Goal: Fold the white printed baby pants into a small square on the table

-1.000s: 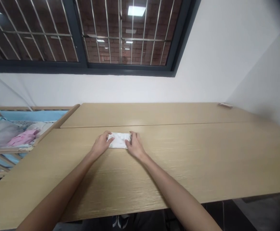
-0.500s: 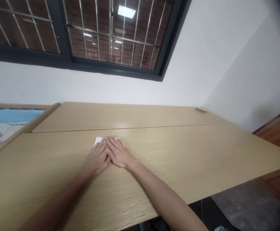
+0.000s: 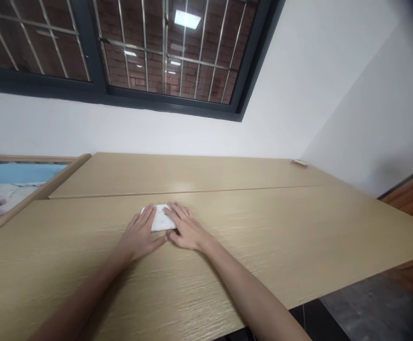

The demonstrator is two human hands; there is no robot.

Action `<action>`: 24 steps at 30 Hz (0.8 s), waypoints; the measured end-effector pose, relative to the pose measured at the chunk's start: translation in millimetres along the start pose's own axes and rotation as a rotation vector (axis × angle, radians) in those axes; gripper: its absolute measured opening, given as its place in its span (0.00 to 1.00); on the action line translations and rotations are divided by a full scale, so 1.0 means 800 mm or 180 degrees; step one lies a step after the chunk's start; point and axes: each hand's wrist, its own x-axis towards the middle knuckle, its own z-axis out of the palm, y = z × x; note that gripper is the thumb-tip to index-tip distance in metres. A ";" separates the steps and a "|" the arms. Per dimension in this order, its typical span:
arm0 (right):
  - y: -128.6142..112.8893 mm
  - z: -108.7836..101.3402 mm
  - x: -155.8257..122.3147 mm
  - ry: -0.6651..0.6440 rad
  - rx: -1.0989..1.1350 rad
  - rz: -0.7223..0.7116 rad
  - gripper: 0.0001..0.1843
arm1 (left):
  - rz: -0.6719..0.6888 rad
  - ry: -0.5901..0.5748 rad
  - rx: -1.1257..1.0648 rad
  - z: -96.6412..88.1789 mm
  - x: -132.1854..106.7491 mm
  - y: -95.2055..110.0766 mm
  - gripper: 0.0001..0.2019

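A small white folded piece, flat like paper or thin cloth with faint marks on it, lies on the wooden board. My left hand rests over its left edge, fingers stretched forward and thumb pointing right along the near side. On the opposite edge lies my right hand, its fingers spread and reaching forward over the corner. Both thumbs nearly meet just in front of the piece. Neither hand is closed around it; the middle of its top face shows between them.
A long seam divides the board from a second wooden panel by the white wall. A small flat item lies at the far right corner. To the left is a wood-framed bed with bedding. A barred window is above.
My hands have moved apart from lying side by side over the white piece to its two edges. Its top face has come into view.
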 end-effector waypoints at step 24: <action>0.014 0.026 0.034 0.1649 0.2014 0.1278 0.26 | -0.1085 -0.0399 0.0127 -0.080 -0.006 0.059 0.20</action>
